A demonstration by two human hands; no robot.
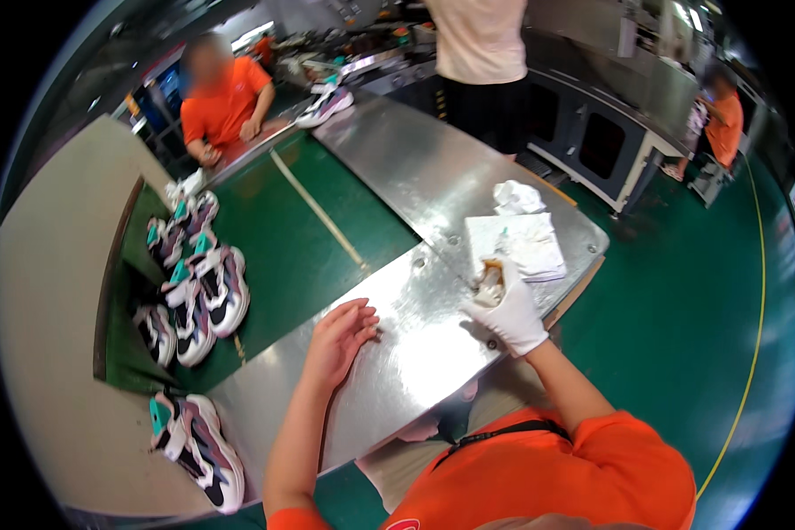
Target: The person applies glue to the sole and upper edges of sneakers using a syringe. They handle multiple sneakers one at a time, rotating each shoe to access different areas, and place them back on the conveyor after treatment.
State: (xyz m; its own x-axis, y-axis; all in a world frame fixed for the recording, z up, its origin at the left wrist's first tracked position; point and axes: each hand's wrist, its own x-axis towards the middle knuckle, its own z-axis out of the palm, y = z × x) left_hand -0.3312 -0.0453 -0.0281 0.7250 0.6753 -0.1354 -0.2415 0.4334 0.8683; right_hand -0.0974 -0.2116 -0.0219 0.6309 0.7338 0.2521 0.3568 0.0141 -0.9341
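Item (491,281) in right grip (509,318) partly hidden; standing person (480,44) cut off above.

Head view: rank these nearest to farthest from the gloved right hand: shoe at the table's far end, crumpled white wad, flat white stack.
1. Flat white stack, just beyond the right hand.
2. Crumpled white wad, behind the stack.
3. Shoe, far end of the metal table, leftward.

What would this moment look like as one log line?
Left hand: empty, over table | Right hand: gloved, holding brown-edged item | White stack: by right hand | Shoes: at left
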